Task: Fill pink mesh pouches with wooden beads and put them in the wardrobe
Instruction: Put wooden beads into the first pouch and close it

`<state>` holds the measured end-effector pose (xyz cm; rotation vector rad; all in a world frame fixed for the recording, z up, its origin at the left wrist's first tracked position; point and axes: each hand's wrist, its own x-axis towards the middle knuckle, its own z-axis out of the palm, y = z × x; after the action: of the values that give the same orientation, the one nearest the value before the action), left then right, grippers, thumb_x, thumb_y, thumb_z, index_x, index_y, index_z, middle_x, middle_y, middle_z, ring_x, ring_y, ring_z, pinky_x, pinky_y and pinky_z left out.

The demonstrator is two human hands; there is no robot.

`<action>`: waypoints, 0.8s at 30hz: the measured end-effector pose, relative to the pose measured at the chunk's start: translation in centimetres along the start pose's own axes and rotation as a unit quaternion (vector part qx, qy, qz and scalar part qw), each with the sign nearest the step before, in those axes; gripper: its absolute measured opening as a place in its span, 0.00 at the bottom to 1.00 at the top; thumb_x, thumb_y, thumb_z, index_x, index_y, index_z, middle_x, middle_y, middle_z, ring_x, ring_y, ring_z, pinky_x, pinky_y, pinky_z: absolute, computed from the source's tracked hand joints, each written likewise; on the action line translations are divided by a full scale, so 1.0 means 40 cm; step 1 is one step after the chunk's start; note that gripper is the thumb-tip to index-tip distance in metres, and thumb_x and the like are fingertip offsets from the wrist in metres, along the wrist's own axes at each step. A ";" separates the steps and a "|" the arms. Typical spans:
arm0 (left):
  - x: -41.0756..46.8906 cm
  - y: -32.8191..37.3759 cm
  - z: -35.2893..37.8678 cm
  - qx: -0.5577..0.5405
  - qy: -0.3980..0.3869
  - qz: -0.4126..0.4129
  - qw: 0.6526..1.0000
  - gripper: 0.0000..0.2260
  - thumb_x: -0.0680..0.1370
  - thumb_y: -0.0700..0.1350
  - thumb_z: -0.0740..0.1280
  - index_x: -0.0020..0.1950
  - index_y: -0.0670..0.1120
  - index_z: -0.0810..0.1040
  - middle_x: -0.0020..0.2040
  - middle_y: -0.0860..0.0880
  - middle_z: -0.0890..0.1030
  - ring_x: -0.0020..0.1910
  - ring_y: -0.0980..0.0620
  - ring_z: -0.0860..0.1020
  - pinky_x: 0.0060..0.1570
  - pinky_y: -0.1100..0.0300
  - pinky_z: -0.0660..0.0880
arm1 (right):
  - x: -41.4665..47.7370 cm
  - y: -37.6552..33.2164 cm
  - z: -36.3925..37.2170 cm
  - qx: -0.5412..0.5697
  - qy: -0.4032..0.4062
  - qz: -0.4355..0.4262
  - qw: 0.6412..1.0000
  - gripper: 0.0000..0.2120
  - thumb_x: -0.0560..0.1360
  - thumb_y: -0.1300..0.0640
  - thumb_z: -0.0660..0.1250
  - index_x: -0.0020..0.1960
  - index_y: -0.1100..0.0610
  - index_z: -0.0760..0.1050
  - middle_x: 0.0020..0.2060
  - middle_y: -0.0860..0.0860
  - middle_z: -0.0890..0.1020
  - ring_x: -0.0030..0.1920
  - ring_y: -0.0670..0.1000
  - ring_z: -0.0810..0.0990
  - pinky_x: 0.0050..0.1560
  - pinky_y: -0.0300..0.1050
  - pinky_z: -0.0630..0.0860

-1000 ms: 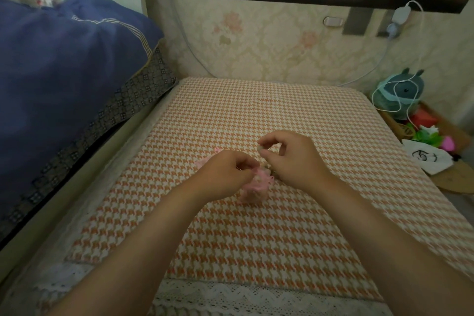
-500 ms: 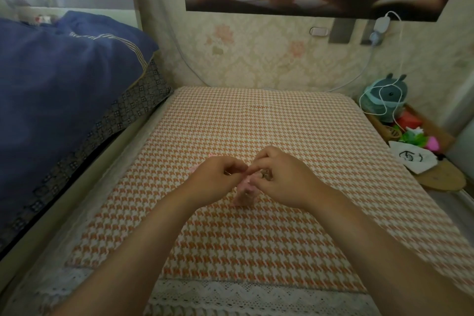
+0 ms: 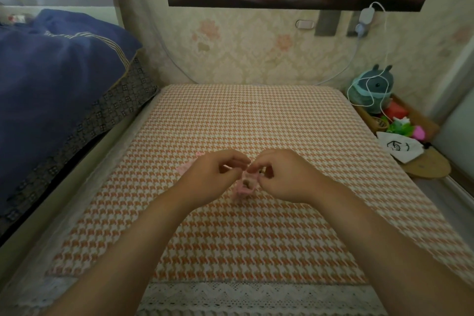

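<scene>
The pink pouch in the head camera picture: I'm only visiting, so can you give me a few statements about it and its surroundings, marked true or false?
1. The left hand and the right hand both pinch the pink mesh pouch at its top. True.
2. The pouch is held above a plain green cloth. False: under it is an orange-and-white houndstooth cloth.
3. A blue quilt lies to the left of the cloth. True.
4. The plush toy sits on the quilt. False: it stands at the far right by the wall, with a white cable draped over it.
</scene>
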<state>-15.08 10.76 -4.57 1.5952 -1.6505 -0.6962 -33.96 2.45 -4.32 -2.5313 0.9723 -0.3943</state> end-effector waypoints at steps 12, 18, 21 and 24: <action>0.058 0.031 0.077 0.054 0.045 -0.052 0.996 0.06 0.74 0.42 0.74 0.43 0.53 0.80 0.38 0.53 0.85 0.38 0.58 0.82 0.33 0.72 0.75 | -0.026 0.070 -0.021 0.159 -0.007 0.055 0.986 0.09 0.76 0.54 0.74 0.52 0.41 0.85 0.45 0.39 0.85 0.37 0.38 0.83 0.39 0.39 0.80; 0.053 0.025 0.050 0.030 0.059 -0.081 0.995 0.08 0.74 0.38 0.72 0.47 0.51 0.80 0.37 0.52 0.86 0.34 0.56 0.84 0.36 0.59 0.82 | -0.015 0.045 -0.011 0.220 -0.005 0.064 0.973 0.10 0.78 0.58 0.70 0.58 0.51 0.86 0.46 0.43 0.87 0.43 0.37 0.84 0.46 0.38 0.81; 0.040 0.016 0.026 0.020 0.062 -0.080 0.995 0.09 0.74 0.36 0.72 0.44 0.51 0.80 0.37 0.50 0.85 0.35 0.51 0.84 0.37 0.52 0.83 | -0.015 0.022 0.000 0.249 -0.016 0.060 0.966 0.10 0.79 0.60 0.69 0.57 0.53 0.86 0.46 0.43 0.86 0.45 0.39 0.85 0.44 0.37 0.81; 0.025 0.005 0.004 0.032 0.041 -0.063 0.997 0.12 0.73 0.32 0.70 0.40 0.50 0.81 0.37 0.48 0.84 0.36 0.48 0.83 0.39 0.48 0.83 | -0.018 0.012 0.007 0.186 -0.036 0.055 0.980 0.14 0.76 0.62 0.67 0.50 0.46 0.87 0.41 0.37 0.82 0.40 0.40 0.84 0.40 0.40 0.79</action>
<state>-15.29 9.77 -4.35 1.7633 -1.5365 -0.6381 -34.66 2.69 -4.88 -2.1324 0.9094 -0.4052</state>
